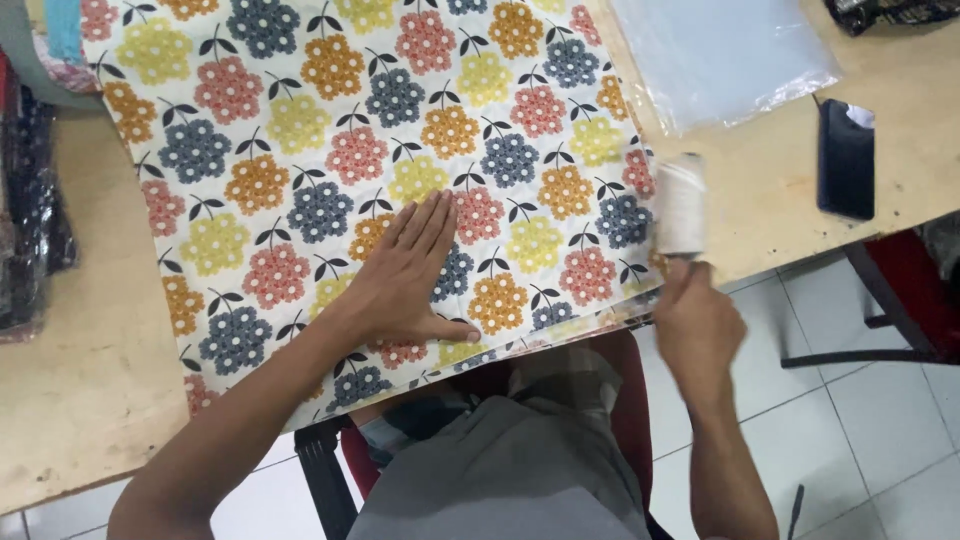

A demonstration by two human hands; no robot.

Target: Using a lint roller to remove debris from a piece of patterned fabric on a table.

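A white cloth printed with coloured flower clusters [330, 130] lies spread over a wooden table [80, 400]. My left hand [405, 275] rests flat on the cloth near its front edge, fingers apart, pressing it down. My right hand [695, 325] grips the handle of a white lint roller [682, 205], whose drum sits at the cloth's right edge. The roller and right hand are blurred by motion.
A clear plastic bag [720, 55] lies at the back right of the table, with a black phone [846, 158] to its right. Dark folded fabrics [25, 210] are stacked at the left edge. A red chair [625, 400] and tiled floor are below.
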